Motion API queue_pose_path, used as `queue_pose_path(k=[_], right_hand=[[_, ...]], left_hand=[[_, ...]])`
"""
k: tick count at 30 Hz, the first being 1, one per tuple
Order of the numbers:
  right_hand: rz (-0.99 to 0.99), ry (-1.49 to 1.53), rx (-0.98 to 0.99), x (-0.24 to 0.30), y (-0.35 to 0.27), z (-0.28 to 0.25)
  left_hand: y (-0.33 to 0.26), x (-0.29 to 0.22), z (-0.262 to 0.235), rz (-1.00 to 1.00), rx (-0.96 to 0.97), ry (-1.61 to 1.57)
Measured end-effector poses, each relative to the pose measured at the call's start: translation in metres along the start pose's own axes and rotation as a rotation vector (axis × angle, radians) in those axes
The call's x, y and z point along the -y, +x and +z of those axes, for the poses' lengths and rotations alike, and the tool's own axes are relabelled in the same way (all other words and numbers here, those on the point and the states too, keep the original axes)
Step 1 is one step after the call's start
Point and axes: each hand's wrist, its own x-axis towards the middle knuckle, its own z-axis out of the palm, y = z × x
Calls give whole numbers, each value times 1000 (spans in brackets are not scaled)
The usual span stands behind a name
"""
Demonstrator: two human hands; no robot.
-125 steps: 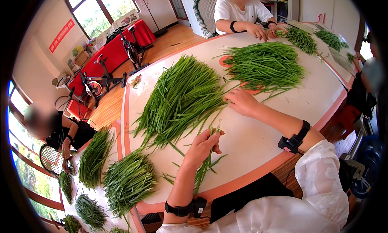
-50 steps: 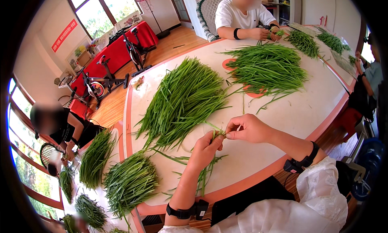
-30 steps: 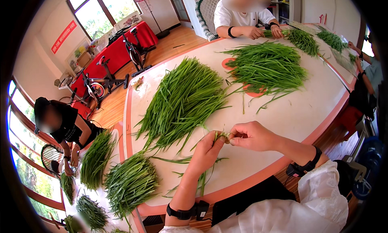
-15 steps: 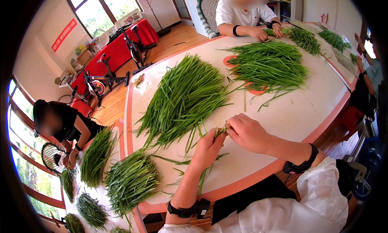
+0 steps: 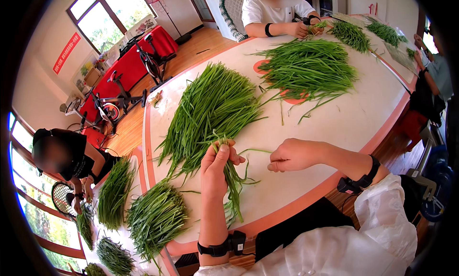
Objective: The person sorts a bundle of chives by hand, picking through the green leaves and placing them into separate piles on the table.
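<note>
My left hand (image 5: 217, 166) is closed around a small bunch of garlic chives (image 5: 233, 192). The pale ends poke up above the thumb, and the green leaves hang down past the wrist. To its right, my right hand (image 5: 296, 155) is held apart over the table, its thumb and fingers pinched together. A single thin leaf stretches from near the left hand toward the right knuckles; whether it is gripped there, I cannot tell. Just beyond my left hand lies a big heap of garlic chives (image 5: 210, 108). Nearer and to the left sits a shorter pile (image 5: 158, 214).
The white table (image 5: 325, 137) has an orange border. Across it, a person in white (image 5: 275, 13) handles chives behind another heap (image 5: 311, 68). At left, a person in black (image 5: 71, 156) bends over several bunches. An exercise bike (image 5: 112, 106) stands on the floor beyond.
My hands were together at the bunch's pale ends and are now apart. The left has moved left and turned upright with the bunch; the right has drawn away. The view has shifted slightly.
</note>
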Motion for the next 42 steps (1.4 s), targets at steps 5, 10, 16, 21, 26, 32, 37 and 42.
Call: queue_pose_path(k=[5,10,16,21,26,32,37,42], right_hand=[[4,-96,-77,5,5,-3],[-102,-197,-332,-15,45,7],[-134,-343,-330,-4,74,17],[-56,-456,-235,-5,80,21],[22,-585,-239,-5,56,9],[55,-430,-278,-36,26,9],[-9,-265,-260,-27,9,2],[-22,-82,-129,20,-10,-12]], left_hand=[[-7,-18,-8,51,61,-189],[-4,-17,-11,46,70,-230],[-6,-17,-10,10,100,-216],[-6,-20,-12,-4,129,-288],[-10,-25,-16,52,82,-314],[-8,-24,-15,67,79,-332],[-8,-20,-8,-65,47,-133],[-7,0,1,-132,150,226]])
